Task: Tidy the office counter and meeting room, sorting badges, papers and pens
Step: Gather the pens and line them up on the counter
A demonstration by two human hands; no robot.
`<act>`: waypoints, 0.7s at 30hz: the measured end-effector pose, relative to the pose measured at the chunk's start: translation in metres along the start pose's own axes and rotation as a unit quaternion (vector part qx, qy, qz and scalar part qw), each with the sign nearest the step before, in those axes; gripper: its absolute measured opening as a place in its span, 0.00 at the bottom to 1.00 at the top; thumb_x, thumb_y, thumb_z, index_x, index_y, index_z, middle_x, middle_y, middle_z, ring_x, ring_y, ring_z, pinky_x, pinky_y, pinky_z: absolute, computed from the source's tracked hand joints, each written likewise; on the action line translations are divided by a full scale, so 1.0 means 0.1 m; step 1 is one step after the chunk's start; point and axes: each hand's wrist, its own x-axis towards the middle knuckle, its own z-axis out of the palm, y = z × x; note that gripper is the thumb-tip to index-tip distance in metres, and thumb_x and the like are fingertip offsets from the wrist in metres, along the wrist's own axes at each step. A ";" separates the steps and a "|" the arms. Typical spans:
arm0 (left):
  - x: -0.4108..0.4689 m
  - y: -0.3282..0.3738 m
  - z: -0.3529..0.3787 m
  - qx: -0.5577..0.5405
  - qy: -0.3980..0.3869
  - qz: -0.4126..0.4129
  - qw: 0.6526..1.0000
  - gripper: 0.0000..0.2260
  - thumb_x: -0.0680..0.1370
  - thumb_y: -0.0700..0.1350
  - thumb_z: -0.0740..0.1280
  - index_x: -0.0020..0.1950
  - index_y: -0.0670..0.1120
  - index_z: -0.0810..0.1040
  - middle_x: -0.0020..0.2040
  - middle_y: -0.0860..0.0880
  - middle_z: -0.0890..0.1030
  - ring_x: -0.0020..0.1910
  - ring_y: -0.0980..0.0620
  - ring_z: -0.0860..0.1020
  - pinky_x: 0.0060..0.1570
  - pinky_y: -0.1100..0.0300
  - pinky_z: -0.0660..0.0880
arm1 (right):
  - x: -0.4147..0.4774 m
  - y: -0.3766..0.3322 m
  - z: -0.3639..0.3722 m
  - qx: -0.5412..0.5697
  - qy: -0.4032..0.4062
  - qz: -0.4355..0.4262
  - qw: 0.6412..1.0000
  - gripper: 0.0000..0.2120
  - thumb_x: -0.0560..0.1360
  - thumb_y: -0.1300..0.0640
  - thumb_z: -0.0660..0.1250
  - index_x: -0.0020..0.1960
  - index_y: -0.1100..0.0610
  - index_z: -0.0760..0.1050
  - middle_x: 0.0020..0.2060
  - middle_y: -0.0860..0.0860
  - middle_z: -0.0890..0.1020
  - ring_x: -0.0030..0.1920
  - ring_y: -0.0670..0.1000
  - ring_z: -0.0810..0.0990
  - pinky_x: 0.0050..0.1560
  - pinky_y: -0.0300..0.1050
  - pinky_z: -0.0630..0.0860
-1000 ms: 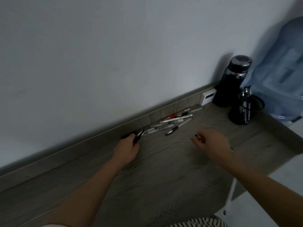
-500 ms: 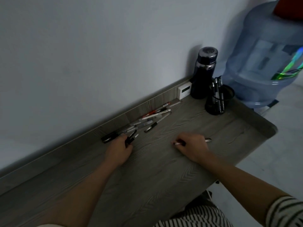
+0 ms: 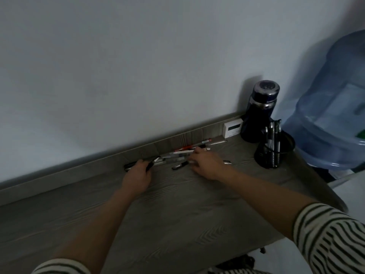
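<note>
Both arms stretch over scattered pens (image 3: 189,150).
The left hand (image 3: 137,175) grips dark pens (image 3: 151,164); the right hand (image 3: 207,164), curled, holds a silver-ended pen (image 3: 227,162).

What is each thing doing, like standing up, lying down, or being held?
Left hand, grips dark pens.
Right hand, holds a silver-tipped pen.
Loose pens, lying flat along the back edge.
Flask, upright, lid on.
Pen holder, upright, pens standing inside.
Water jug, upright beside the counter.
</note>
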 end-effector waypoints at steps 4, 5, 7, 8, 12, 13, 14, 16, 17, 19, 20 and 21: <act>0.00 0.09 0.03 0.013 0.005 -0.007 1.000 0.12 0.78 0.40 0.62 0.60 0.41 0.77 0.55 0.40 0.76 0.54 0.39 0.77 0.50 0.50 0.73 | 0.06 0.08 -0.01 -0.009 -0.016 -0.012 1.000 0.17 0.77 0.48 0.64 0.65 0.47 0.74 0.58 0.54 0.73 0.58 0.58 0.76 0.53 0.48 0.73; 0.01 0.12 0.03 0.016 0.006 -0.004 1.000 0.13 0.77 0.39 0.62 0.60 0.42 0.77 0.55 0.41 0.76 0.54 0.39 0.77 0.49 0.50 0.73 | 0.06 0.09 -0.01 -0.009 -0.020 -0.018 1.000 0.16 0.77 0.48 0.64 0.63 0.48 0.75 0.57 0.54 0.74 0.58 0.57 0.76 0.52 0.48 0.72; 0.06 0.20 0.06 0.017 0.011 0.007 1.000 0.13 0.75 0.38 0.63 0.59 0.42 0.78 0.55 0.41 0.75 0.53 0.39 0.77 0.49 0.51 0.72 | 0.06 0.13 -0.03 -0.017 -0.029 -0.031 0.999 0.15 0.77 0.47 0.64 0.61 0.52 0.76 0.56 0.54 0.75 0.57 0.57 0.76 0.52 0.47 0.72; 0.09 0.23 0.07 0.018 0.011 0.015 1.000 0.14 0.75 0.38 0.63 0.59 0.42 0.78 0.54 0.41 0.75 0.53 0.39 0.77 0.48 0.51 0.72 | 0.06 0.14 -0.04 -0.020 -0.029 -0.035 0.999 0.15 0.77 0.47 0.64 0.59 0.53 0.76 0.56 0.54 0.76 0.57 0.57 0.77 0.52 0.47 0.72; 0.20 0.29 0.10 0.040 0.005 0.035 0.999 0.15 0.73 0.39 0.65 0.60 0.46 0.78 0.54 0.43 0.75 0.53 0.40 0.77 0.47 0.51 0.74 | 0.03 0.19 -0.15 0.000 0.010 -0.046 0.999 0.12 0.79 0.48 0.61 0.57 0.53 0.76 0.54 0.54 0.81 0.54 0.56 0.79 0.49 0.46 0.72; 0.22 0.29 0.10 0.054 0.003 0.036 0.998 0.15 0.73 0.41 0.65 0.59 0.47 0.78 0.54 0.44 0.75 0.53 0.40 0.77 0.47 0.51 0.74 | 0.02 0.20 -0.17 0.004 0.020 -0.044 0.999 0.12 0.80 0.48 0.60 0.58 0.53 0.75 0.53 0.54 0.81 0.52 0.56 0.79 0.47 0.46 0.71; 0.25 0.29 0.10 0.069 0.000 0.037 0.997 0.14 0.73 0.42 0.66 0.59 0.47 0.78 0.54 0.45 0.75 0.54 0.41 0.77 0.47 0.52 0.73 | 0.02 0.22 -0.20 0.009 0.028 -0.036 0.999 0.12 0.80 0.48 0.59 0.57 0.53 0.75 0.52 0.55 0.82 0.51 0.57 0.79 0.44 0.45 0.69; 0.27 0.29 0.11 0.098 -0.015 0.037 0.994 0.13 0.74 0.47 0.67 0.57 0.49 0.78 0.53 0.46 0.76 0.54 0.43 0.78 0.47 0.53 0.73 | 0.01 0.26 -0.23 0.020 0.044 -0.006 0.999 0.11 0.80 0.49 0.59 0.55 0.54 0.75 0.49 0.56 0.82 0.49 0.58 0.79 0.41 0.46 0.68; 0.28 0.28 0.10 0.104 -0.024 0.038 0.994 0.12 0.73 0.48 0.67 0.56 0.49 0.78 0.53 0.46 0.77 0.54 0.44 0.78 0.47 0.54 0.73 | 0.02 0.26 -0.26 0.027 0.055 0.013 0.998 0.10 0.80 0.49 0.59 0.52 0.54 0.75 0.48 0.57 0.82 0.48 0.59 0.79 0.40 0.46 0.68; 0.28 0.25 0.12 0.106 -0.040 0.037 0.993 0.14 0.71 0.50 0.67 0.55 0.48 0.78 0.53 0.46 0.78 0.54 0.45 0.78 0.47 0.55 0.73 | 0.02 0.27 -0.30 0.042 0.070 0.040 0.996 0.08 0.79 0.49 0.59 0.47 0.52 0.73 0.45 0.56 0.81 0.46 0.59 0.80 0.38 0.46 0.66; 0.27 0.21 0.12 0.105 -0.045 0.037 0.993 0.14 0.70 0.51 0.68 0.54 0.48 0.78 0.53 0.46 0.79 0.54 0.45 0.78 0.47 0.55 0.74 | 0.03 0.25 -0.33 0.046 0.072 0.048 0.995 0.09 0.79 0.48 0.59 0.45 0.51 0.71 0.44 0.56 0.81 0.45 0.58 0.79 0.38 0.46 0.65; 0.25 0.16 0.11 0.100 -0.051 0.034 0.993 0.15 0.69 0.51 0.68 0.53 0.48 0.78 0.53 0.46 0.80 0.53 0.45 0.79 0.47 0.55 0.74 | 0.04 0.21 -0.35 0.049 0.074 0.051 0.995 0.10 0.79 0.46 0.59 0.43 0.51 0.69 0.43 0.55 0.81 0.45 0.58 0.79 0.38 0.45 0.65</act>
